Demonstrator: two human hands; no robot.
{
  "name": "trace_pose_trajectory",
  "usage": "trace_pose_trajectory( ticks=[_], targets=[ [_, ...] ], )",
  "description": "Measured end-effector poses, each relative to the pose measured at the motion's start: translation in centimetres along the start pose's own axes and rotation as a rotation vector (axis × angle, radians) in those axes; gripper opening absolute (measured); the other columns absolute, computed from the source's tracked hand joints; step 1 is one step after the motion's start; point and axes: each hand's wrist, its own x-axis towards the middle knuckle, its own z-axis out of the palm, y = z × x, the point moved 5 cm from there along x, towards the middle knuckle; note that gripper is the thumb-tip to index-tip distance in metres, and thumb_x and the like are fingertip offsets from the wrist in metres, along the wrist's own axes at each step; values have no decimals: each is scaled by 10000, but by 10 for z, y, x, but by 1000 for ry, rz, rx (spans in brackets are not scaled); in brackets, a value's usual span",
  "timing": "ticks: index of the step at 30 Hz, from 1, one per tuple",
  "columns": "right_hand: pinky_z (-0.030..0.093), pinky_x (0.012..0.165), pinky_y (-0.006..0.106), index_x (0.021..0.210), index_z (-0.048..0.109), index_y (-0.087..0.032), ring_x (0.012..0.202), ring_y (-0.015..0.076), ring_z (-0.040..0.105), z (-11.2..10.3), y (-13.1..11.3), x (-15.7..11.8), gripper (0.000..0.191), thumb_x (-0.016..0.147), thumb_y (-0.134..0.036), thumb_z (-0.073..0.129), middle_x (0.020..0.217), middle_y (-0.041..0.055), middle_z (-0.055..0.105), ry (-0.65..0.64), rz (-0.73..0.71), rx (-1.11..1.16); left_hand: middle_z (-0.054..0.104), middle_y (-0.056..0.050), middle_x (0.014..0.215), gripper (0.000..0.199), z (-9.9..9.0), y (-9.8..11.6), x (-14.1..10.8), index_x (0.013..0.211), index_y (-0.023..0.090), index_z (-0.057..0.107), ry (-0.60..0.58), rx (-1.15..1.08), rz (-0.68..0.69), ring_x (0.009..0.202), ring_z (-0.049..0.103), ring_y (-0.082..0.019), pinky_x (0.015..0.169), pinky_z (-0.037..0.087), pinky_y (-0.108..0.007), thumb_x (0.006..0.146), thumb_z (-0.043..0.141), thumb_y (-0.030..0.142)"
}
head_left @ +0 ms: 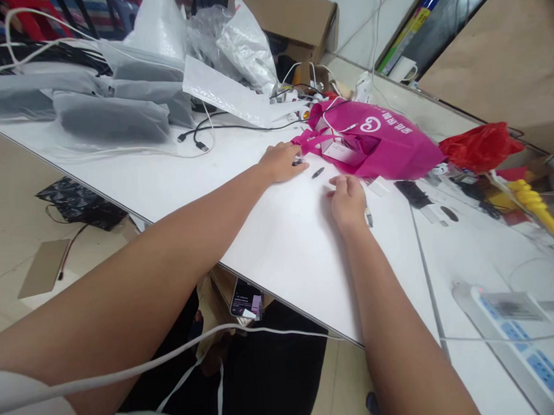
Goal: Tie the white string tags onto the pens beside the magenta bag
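Observation:
My left hand [283, 162] rests on the white table [278, 232], fingers bent over a small dark object [297, 161] beside the pink bag [394, 139]; whether it grips that object is unclear. A small dark piece [318, 172] lies between my two hands. My right hand [348, 199] is just right of it, low over the table, its fingers curled toward the left; what they hold, if anything, is hidden. Next to the right wrist lies a small object with a metallic end [369, 216]. A white box [341, 153] shows in the bag's opening.
Grey wrapped packages [112, 120] lie at the left, with black cables [202, 143] nearby. A red plastic bag [480, 147] and a power strip [530, 349] are on the right. A white cable [173, 355] crosses low in front. A phone [246, 299] is below the table edge.

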Motion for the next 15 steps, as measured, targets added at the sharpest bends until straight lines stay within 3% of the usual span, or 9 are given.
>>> trace_pose_trajectory(
  ticks=[3, 6, 15],
  targets=[
    [500, 991, 431, 1135, 675, -228, 1041, 300, 702, -2, -7, -3, 285, 1121, -377, 433, 1116, 137, 787, 32, 18, -238, 760, -186, 1517, 469, 1, 0, 0, 1376, 177, 788, 11, 23, -12, 1458, 639, -381, 1259, 464, -512, 1089, 615, 505],
    [495, 1019, 447, 1195, 729, -205, 1117, 333, 707, 6, -16, 0, 334, 1131, -350, 434, 1181, 174, 798, -20, -13, -386, 781, -178, 1481, 409, 0, 1, 0, 1314, 178, 807, 30, 24, -27, 1435, 647, -364, 1235, 470, -492, 1112, 610, 475],
    [518, 1069, 475, 1271, 824, -222, 1213, 356, 722, 45, -30, 39, 354, 1088, -285, 528, 1293, 168, 834, -103, -52, -440, 792, -201, 1447, 385, 4, -2, 7, 1254, 151, 838, 53, 21, -40, 1406, 667, -377, 1210, 483, -526, 1146, 594, 428]
  ],
)
